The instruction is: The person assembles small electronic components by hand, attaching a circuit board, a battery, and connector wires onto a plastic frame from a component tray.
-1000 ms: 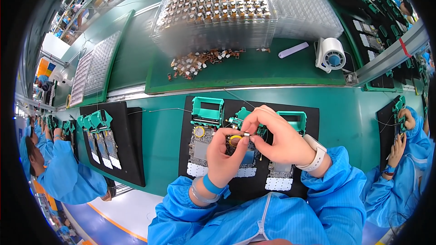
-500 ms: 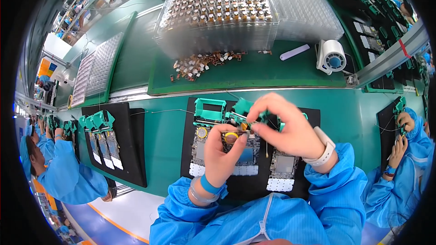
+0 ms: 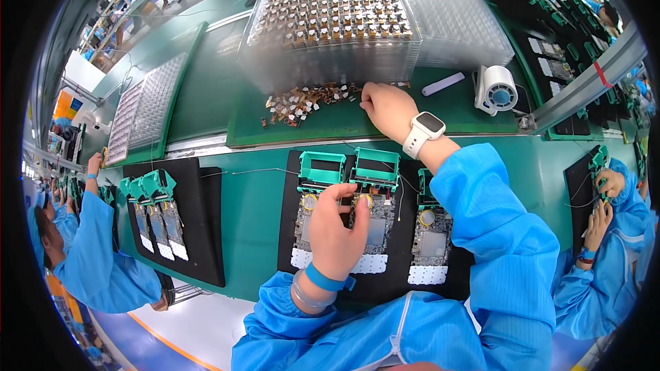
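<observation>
Three circuit boards lie on a black mat point(image 3: 402, 271), each with a green plastic frame at its far end. My left hand point(image 3: 333, 230) is over the left board point(image 3: 302, 230) and the middle board point(image 3: 377, 233). Its thumb and forefinger are apart, near the round yellow-rimmed part below the middle green frame point(image 3: 377, 165). Further out, my right hand point(image 3: 390, 113) reaches to the right end of a loose pile of small copper and white parts point(image 3: 295, 106). Its fingertips are pressed together, and whatever they hold is hidden. The right board point(image 3: 432, 240) lies by my right sleeve.
Clear plastic trays of small parts point(image 3: 330, 48) stand behind the pile, with stacked clear trays point(image 3: 454, 20) beside them. A white fan point(image 3: 496, 89) and a white bar point(image 3: 443, 84) are at the right. Co-workers sit at both sides; another black mat point(image 3: 199, 254) holds boards.
My right hand has moved from the boards out to the pile of parts. The middle green frame, tilted between my hands before, now lies level. My left hand has loosened its pinch.
</observation>
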A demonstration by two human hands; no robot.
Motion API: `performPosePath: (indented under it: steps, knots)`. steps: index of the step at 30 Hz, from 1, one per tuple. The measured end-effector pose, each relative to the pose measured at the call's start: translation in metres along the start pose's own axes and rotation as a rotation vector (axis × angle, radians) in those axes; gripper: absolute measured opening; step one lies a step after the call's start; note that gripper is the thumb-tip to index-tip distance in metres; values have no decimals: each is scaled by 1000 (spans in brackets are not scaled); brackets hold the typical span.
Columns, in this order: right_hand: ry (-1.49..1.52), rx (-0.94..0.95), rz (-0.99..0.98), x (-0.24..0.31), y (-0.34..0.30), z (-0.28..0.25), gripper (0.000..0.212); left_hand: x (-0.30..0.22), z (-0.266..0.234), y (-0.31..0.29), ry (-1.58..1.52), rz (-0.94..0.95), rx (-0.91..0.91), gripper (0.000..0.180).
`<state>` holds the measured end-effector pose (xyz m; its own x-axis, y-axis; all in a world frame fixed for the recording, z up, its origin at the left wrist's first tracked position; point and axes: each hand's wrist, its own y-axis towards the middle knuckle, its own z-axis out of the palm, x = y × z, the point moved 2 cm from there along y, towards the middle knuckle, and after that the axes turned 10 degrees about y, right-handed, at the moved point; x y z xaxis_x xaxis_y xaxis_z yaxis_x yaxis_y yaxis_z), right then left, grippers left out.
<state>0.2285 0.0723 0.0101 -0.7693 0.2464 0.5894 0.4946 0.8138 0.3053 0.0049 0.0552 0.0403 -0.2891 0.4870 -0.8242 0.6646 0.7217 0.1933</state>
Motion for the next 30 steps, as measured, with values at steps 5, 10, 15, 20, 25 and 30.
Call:
performPosePath:
  steps: [5, 10, 15, 20, 25, 30]
  knots:
    - [190, 25, -25, 17, -19, -38, 12, -7, -6, 2, 213, 311, -192, 25]
    - [566, 19, 81, 42, -96, -87, 11, -4, 0, -10, 45, 236, -86, 25]
    - [625, -198, 128, 24, -157, -104, 8, -46, 32, -38, 293, 254, 389, 38]
    - [701, -272, 80, 19, -173, -102, 13, -32, 69, -44, 408, 188, 382, 57]
    - [628, -313, 23, 17, -176, -106, 19, -31, 68, -36, 148, 9, 654, 54]
    - [599, -231, -37, 26, -177, -112, 22, -21, 72, -38, -478, -213, 599, 42]
